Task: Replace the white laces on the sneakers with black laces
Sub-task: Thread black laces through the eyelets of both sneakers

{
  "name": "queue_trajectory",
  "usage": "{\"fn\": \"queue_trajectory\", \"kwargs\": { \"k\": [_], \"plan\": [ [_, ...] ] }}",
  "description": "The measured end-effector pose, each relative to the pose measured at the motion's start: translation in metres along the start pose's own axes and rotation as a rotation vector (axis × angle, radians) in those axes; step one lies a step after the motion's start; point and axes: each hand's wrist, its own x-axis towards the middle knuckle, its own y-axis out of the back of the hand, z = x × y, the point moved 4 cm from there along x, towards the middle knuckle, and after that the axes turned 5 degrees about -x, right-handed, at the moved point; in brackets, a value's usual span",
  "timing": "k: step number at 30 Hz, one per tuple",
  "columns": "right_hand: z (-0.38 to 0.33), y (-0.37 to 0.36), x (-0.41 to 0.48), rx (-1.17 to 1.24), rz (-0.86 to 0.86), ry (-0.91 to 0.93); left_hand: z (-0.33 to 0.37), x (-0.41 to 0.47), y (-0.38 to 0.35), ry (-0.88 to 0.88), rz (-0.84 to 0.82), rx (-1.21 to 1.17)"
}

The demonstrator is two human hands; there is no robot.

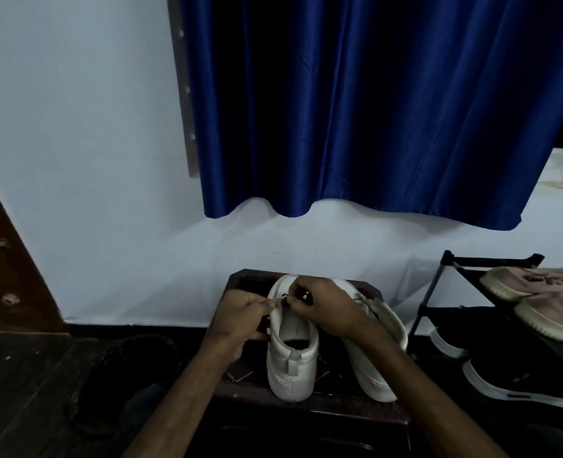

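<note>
Fingers (266, 304) of the left hand (240, 322) pinch the pale eyelet edge of a white sneaker with a grey heel tab (291, 358). The right hand (333, 309), fingers curled, pinches a thin black lace (285, 295) at the same spot. A second white sneaker (372, 371) stands just beside, partly under the right wrist. Both rest, heels toward the viewer, on a dark wooden stool (245, 280) below a blue satin curtain (356, 110).

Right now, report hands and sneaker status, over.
Left hand pinching upper edge of left sneaker. Right hand pinching black lace at the front eyelets. Right sneaker alongside, partly under right forearm.
</note>
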Motion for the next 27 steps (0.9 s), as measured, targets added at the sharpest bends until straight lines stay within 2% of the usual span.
{"fn": "queue_trajectory", "kwargs": {
  "k": [8,14,19,24,27],
  "plan": [
    [-0.009,-0.002,-0.005,-0.131,-0.009,-0.005,-0.004,0.001,-0.002,0.002,-0.001,-0.046],
    [-0.016,-0.007,-0.002,-0.219,0.019,0.025,-0.005,0.003,-0.005,-0.079,0.023,0.022],
    [-0.013,-0.003,-0.001,-0.152,-0.001,0.049,-0.012,0.001,-0.002,-0.078,0.035,-0.029],
    [-0.002,-0.003,-0.008,-0.032,0.131,0.054,-0.021,-0.001,-0.017,-0.05,0.051,-0.076],
    [0.007,-0.012,-0.029,0.006,0.213,-0.027,-0.026,-0.008,-0.03,-0.031,0.055,-0.153]
  ]
}}
